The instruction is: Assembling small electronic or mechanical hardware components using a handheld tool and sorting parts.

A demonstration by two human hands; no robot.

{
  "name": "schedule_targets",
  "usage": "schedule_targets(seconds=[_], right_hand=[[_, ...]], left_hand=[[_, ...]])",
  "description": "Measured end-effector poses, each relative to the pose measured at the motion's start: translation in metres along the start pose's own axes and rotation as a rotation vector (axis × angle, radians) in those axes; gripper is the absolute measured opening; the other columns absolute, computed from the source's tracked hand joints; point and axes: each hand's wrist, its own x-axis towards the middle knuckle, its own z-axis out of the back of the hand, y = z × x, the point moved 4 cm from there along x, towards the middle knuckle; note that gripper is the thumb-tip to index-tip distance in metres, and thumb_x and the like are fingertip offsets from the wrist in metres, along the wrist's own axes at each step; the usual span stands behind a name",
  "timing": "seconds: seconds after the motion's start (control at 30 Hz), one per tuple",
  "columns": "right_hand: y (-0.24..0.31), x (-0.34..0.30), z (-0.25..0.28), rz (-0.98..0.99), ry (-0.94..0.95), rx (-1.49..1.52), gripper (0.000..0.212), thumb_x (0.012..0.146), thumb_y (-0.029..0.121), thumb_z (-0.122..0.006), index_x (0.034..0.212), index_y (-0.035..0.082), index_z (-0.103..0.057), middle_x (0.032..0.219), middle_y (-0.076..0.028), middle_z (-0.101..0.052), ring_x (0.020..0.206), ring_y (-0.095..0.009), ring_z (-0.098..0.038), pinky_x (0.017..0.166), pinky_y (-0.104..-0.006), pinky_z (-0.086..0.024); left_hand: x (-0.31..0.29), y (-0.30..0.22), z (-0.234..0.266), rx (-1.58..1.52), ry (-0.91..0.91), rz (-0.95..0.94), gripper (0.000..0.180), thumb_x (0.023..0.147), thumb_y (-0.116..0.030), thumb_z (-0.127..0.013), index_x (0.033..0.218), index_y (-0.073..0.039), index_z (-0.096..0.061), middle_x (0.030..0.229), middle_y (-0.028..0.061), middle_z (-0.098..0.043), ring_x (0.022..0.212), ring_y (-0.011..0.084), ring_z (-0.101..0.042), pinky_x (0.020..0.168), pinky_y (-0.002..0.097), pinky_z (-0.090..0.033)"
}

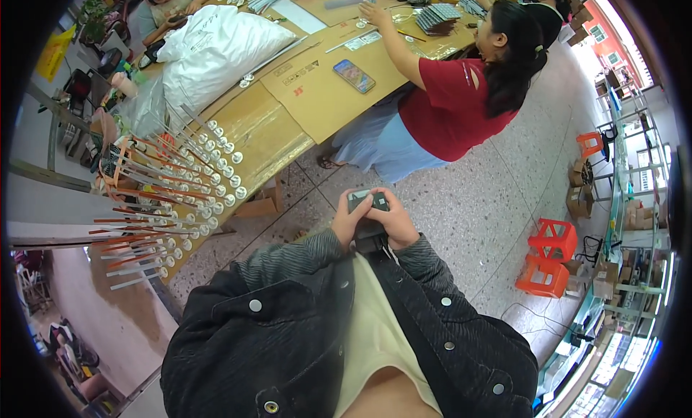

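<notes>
In front of my chest, both hands grip a small dark boxy device (368,229), with a thin cable hanging from its lower side. My left hand (346,220) is wrapped round its left side. Round the other side closes my right hand (397,220). The two thumbs meet over its top face, hiding part of it, so I cannot tell exactly what kind of device it is. Beyond my hands, a phone (354,76) with a lit screen lies on the cardboard-covered table (299,104).
Many thin rods with round white ends (216,178) stick out along the table's left side. A big white sack (220,54) lies behind them. A co-worker in a red top (454,93) leans over the table. Red stools (544,275) stand at right, near cluttered shelves (638,274).
</notes>
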Motion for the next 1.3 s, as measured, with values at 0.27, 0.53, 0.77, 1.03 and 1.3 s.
schedule_targets(seconds=[0.27, 0.53, 0.77, 1.03, 1.3], right_hand=[[0.006, 0.001, 0.025, 0.075, -0.005, -0.054, 0.04, 0.078, 0.004, -0.07, 0.113, 0.006, -0.051, 0.1, -0.007, -0.058, 0.09, -0.015, -0.06, 0.074, -0.028, -0.051], [0.013, -0.004, 0.045, 0.068, 0.001, -0.006, 0.041, 0.076, 0.006, -0.072, 0.112, 0.006, -0.052, 0.1, -0.006, -0.058, 0.09, -0.014, -0.058, 0.076, -0.0276, -0.05], [0.013, -0.004, 0.05, 0.067, -0.001, -0.002, 0.041, 0.077, 0.005, -0.071, 0.113, 0.006, -0.052, 0.099, -0.005, -0.058, 0.091, -0.014, -0.058, 0.077, -0.0273, -0.049], [0.011, -0.003, 0.051, 0.024, 0.036, -0.021, 0.042, 0.076, 0.006, -0.072, 0.113, 0.007, -0.052, 0.101, -0.004, -0.057, 0.092, -0.013, -0.057, 0.078, -0.0272, -0.049], [0.006, 0.0, 0.045, 0.03, 0.033, -0.032, 0.04, 0.075, 0.005, -0.072, 0.109, 0.007, -0.051, 0.1, -0.004, -0.056, 0.092, -0.013, -0.057, 0.078, -0.0272, -0.048]], left_hand=[[0.009, 0.004, -0.02, 0.02, 0.011, -0.058, 0.053, 0.088, -0.025, -0.065, 0.131, -0.01, -0.037, 0.113, 0.0105, -0.053, 0.101, 0.0191, -0.055, 0.084, 0.0332, -0.049], [0.019, 0.017, -0.034, 0.044, -0.033, -0.005, 0.052, 0.089, -0.022, -0.063, 0.132, -0.01, -0.037, 0.113, 0.0108, -0.052, 0.102, 0.0192, -0.055, 0.086, 0.0332, -0.048], [0.023, 0.024, -0.035, 0.002, -0.05, 0.042, 0.049, 0.09, -0.024, -0.06, 0.131, -0.01, -0.037, 0.114, 0.0118, -0.053, 0.102, 0.0206, -0.056, 0.085, 0.0356, -0.05], [0.022, 0.028, -0.032, -0.006, -0.057, 0.022, 0.046, 0.091, -0.025, -0.057, 0.13, -0.011, -0.037, 0.114, 0.0114, -0.053, 0.103, 0.0209, -0.056, 0.087, 0.0354, -0.049], [0.018, 0.03, -0.023, -0.098, -0.085, 0.008, 0.056, 0.089, -0.022, -0.059, 0.135, -0.008, -0.032, 0.118, 0.0139, -0.05, 0.104, 0.0224, -0.056, 0.086, 0.0344, -0.049]])
